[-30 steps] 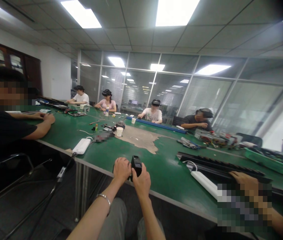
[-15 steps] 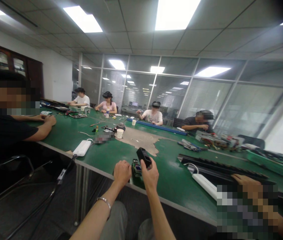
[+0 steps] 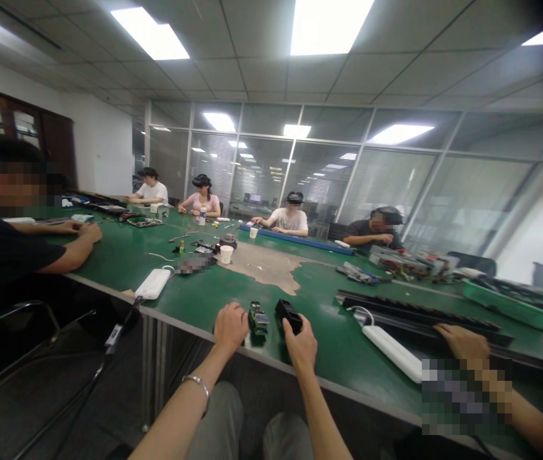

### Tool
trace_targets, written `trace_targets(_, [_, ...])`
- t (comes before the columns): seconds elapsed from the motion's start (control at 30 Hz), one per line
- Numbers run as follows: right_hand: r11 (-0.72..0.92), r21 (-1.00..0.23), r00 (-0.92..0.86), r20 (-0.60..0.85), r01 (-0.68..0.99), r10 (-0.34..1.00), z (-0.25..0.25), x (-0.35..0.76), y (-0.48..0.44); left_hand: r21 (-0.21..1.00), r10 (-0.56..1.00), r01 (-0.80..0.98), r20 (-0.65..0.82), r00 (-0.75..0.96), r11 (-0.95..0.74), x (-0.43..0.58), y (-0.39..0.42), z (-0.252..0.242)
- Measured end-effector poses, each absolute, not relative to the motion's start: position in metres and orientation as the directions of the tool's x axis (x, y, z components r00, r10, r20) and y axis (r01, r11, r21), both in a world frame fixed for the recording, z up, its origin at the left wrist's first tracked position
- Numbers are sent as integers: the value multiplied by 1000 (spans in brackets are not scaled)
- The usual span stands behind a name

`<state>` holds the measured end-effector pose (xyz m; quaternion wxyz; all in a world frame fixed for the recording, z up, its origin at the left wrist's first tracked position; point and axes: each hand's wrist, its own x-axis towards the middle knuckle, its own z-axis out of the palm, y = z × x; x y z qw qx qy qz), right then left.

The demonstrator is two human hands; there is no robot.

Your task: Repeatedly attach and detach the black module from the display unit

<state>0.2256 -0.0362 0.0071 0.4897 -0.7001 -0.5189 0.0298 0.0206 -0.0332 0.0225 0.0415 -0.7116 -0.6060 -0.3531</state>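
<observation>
Head view: left hand [image 3: 231, 324] curled at bench [image 3: 329, 342] edge, grip unclear, green circuit module [image 3: 258, 317] at its 3 o'clock; right hand [image 3: 301, 345] clamped on black housing [image 3: 287, 312]; both likely light, rigid; module fragile, hold by edges; white power strip [image 3: 391, 350] further toward 3 o'clock

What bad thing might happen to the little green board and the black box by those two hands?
The green board sits close to the table edge by the left hand; a nudge might knock it to the floor. The right hand holds the black cover only by its fingers, so it may slip. A co-worker's hand and white power strip lie near; elbows might bump.
</observation>
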Motion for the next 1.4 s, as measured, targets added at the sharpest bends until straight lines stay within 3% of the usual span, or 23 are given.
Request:
trace_targets(0.2, [-133,-596,441,408,792,799,7,224,-34,356,839,897,544,29,-262,21,-31,21])
trace_targets(0.37, [-142,-513,419,477,847,773,6,222,-31,353,845,899,533,36,-261,21,-30,19])
trace_targets(0.73, [-126,-543,400,422,830,814,6,221,-38,371,850,891,525,29,-260,21,-31,21])
trace_targets(1.0, [90,-791,432,421,605,797,36,201,-50,380,854,894,519,6,-237,20,-33,22])
trace_targets(1.17, [173,-743,312,464,646,829,55,171,-50,377,860,900,511,-6,-218,20,-34,23])
trace_targets(1.4, [106,-673,268,427,732,863,59,153,-49,378,867,901,498,-5,-212,18,-34,23])
